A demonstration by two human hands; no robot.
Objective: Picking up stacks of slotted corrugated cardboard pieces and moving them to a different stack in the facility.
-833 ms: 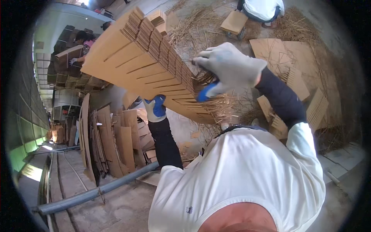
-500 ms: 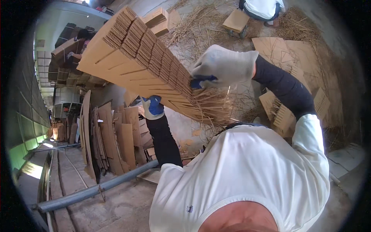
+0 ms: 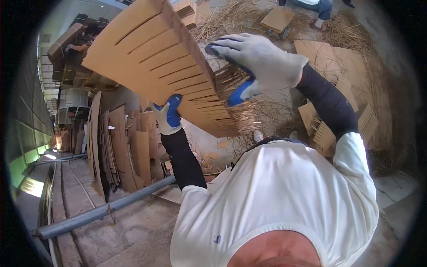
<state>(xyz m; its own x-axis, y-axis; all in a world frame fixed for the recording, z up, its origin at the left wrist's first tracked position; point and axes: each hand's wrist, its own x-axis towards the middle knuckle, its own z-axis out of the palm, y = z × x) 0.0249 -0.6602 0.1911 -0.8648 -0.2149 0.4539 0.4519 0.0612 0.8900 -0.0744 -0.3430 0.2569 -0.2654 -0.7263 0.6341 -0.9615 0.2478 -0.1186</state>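
Observation:
I hold a thick bundle of slotted brown cardboard sheets [image 3: 155,62] raised in front of me, tilted with its slotted face toward the camera. My left hand [image 3: 167,116], in a grey and blue glove, grips the bundle's lower edge from underneath. My right hand [image 3: 258,66], in the same kind of glove, presses on the bundle's right edge with fingers spread over the sheet ends. Both arms wear black sleeves under a white shirt.
Flat cardboard sheets [image 3: 120,147] lean in stacks at the left behind a grey metal pipe [image 3: 102,211]. Straw-like scraps [image 3: 262,115] and loose slotted pieces [image 3: 338,120] cover the floor at right. Another person [image 3: 311,6] crouches at the top; a third [image 3: 84,38] handles cardboard far left.
The bundle has swung upward and turned, so its broad slotted face now shows instead of its sheet edges. My right hand slid along its right edge; my left hand stays beneath.

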